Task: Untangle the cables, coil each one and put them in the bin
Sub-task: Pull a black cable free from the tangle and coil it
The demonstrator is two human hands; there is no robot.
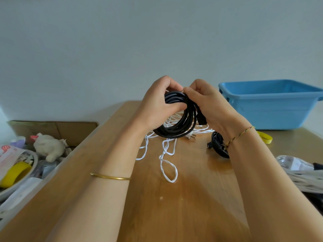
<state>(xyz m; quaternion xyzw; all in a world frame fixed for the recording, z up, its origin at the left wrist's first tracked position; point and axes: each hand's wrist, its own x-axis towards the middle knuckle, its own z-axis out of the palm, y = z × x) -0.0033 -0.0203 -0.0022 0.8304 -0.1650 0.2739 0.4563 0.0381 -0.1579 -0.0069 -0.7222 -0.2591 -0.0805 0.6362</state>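
1. The black cable coil (176, 124) hung just above the surface (157, 198), gripped at its top by both hands. The blue bin (272, 105) stood apart to the right.
2. The left hand (157, 103) had its fingers curled round the bundled loops, and the right hand (208, 102) clasped them beside the plug end.
3. The coil looked thick and springy, so it probably needed a grip across every turn.
4. The white cable (167, 154) lay tangled below, seemingly thin, limp and light.

A single wide head-worn camera looks forward and down from close above the table (192, 206); left hand (157, 105) and right hand (208, 103) sit mid-frame, wall (157, 32) beyond them.
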